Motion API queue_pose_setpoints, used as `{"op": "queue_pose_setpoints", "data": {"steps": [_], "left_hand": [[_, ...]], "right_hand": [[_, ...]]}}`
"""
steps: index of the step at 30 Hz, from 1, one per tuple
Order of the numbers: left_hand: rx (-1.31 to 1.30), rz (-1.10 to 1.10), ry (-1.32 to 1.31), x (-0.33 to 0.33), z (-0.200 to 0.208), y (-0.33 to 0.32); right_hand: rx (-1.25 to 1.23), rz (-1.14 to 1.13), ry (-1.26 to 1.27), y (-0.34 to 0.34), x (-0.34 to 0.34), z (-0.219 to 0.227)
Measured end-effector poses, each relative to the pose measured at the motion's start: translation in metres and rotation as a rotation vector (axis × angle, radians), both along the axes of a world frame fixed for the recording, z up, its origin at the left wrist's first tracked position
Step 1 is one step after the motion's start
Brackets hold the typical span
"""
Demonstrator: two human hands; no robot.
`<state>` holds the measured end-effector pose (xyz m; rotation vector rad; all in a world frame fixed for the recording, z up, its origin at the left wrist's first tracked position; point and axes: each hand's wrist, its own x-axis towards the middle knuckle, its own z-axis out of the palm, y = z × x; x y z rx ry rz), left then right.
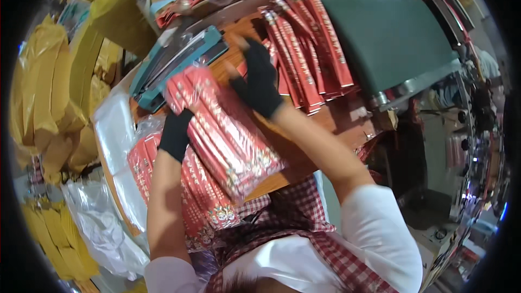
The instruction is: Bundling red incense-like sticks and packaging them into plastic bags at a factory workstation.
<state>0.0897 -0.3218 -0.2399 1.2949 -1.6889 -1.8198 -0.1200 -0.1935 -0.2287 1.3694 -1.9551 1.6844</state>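
Observation:
My left hand (176, 133), in a black fingerless glove, grips the side of a clear plastic bag of long red printed packets (225, 130). Its fingers are partly hidden by the bag, which is slanted above the wooden table. Under it, toward my body, lies a second bag of red packets (203, 195). My right hand (255, 78), gloved the same way, is just right of the held bag. Its fingers are apart and slightly blurred, and nothing shows in them. Loose long red packets (309, 49) lie in a row beyond that hand.
A teal bag sealer (182, 62) stands at the far left of the table (309, 141). Clear empty bags (116, 125) lie along the left edge. A dark green conveyor belt (385, 32) runs at the right. Yellow wrapped bundles (43, 81) are stacked at the left.

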Motion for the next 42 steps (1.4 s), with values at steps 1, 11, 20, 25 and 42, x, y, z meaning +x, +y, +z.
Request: {"op": "queue_pose_setpoints", "data": {"steps": [1,11,20,25,42], "left_hand": [[-0.206,-0.034,-0.044,-0.001,-0.007,0.01],[-0.109,-0.541,-0.412,-0.277,-0.003,0.048],[0.088,-0.383,-0.063,-0.315,-0.013,0.068],[0.049,-0.391,0.171,-0.344,-0.029,0.028],[0.478,-0.15,0.545,-0.099,0.05,0.158]], "right_hand": [[0.051,-0.007,-0.087,0.06,0.004,-0.003],[0.088,-0.4,-0.658,0.211,-0.09,-0.066],[0.31,-0.138,-0.966,0.206,-0.091,-0.073],[0.632,-0.269,-0.418,0.103,-0.147,-0.015],[0.183,0.675,-1.218,0.139,0.001,0.011]]}}
